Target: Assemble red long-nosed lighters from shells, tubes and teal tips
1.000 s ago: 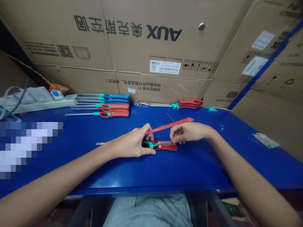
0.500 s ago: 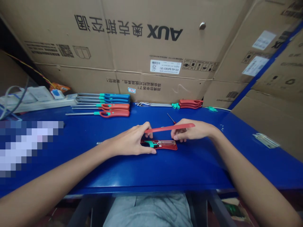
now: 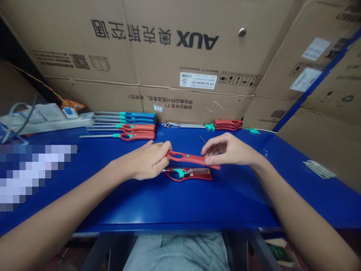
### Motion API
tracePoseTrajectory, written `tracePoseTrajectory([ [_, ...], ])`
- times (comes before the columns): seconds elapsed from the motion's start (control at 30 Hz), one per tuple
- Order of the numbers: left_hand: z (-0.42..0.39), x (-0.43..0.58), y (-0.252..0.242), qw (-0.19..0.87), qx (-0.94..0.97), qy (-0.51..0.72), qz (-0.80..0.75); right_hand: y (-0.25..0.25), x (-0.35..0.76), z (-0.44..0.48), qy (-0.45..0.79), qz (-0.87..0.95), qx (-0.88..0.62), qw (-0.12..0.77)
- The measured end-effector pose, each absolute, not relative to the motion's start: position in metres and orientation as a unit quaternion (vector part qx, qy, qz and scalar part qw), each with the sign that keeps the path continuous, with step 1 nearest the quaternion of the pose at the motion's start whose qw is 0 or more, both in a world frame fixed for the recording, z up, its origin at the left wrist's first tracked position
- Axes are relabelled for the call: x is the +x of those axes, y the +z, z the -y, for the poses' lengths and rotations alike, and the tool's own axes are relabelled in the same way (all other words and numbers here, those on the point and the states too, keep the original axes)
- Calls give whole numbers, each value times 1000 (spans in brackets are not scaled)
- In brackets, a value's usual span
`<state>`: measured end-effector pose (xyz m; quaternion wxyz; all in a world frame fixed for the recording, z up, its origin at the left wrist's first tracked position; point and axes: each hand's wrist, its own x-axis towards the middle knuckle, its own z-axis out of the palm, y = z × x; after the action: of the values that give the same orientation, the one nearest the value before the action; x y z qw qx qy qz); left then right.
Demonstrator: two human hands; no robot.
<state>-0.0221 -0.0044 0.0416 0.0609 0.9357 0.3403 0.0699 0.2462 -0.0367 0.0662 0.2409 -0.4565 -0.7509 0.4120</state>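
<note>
A red cover shell (image 3: 191,159) is being held just above the table (image 3: 180,203). Its long axis is running left to right, almost level, with the right end dipping slightly. The looped trigger-guard end is pointing left and is being pinched in the left hand (image 3: 146,161), grip closed on it with thumb and fingers. The plain narrow end is being pinched by the right hand (image 3: 225,151), fingertips closed on it too. The shell is being seen as thin moulded plastic, smooth, flat and elongated, with a small teal spot near the left end.

Just below it an open lighter body (image 3: 188,174) is lying on the table, parallel: red plastic tray, teal trigger, clear tube inside, metal stem poking out to the left. The table top is smooth glossy blue.

At the back left, finished lighters (image 3: 126,126) with blue and red handles and long metal nozzles are being kept in a row, nozzles pointing left. Back centre: thin metal tubes (image 3: 183,125) and stacked red shells (image 3: 228,123). Brown cardboard boxes (image 3: 158,67) are standing behind.
</note>
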Motion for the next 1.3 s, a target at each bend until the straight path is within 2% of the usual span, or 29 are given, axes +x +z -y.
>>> tracePoseTrajectory([
  [0.23,9,-24,50,70,925,23,-373,65,238,42,321,804,-467,179],
  [0.4,6,-30,56,95,932,32,-349,60,239,38,264,820,-477,175],
  [0.7,-1,-35,55,126,936,7,-328,56,241,36,261,830,-483,99],
  [1.3,-3,-36,50,111,948,-8,-298,49,235,35,236,847,-470,72],
])
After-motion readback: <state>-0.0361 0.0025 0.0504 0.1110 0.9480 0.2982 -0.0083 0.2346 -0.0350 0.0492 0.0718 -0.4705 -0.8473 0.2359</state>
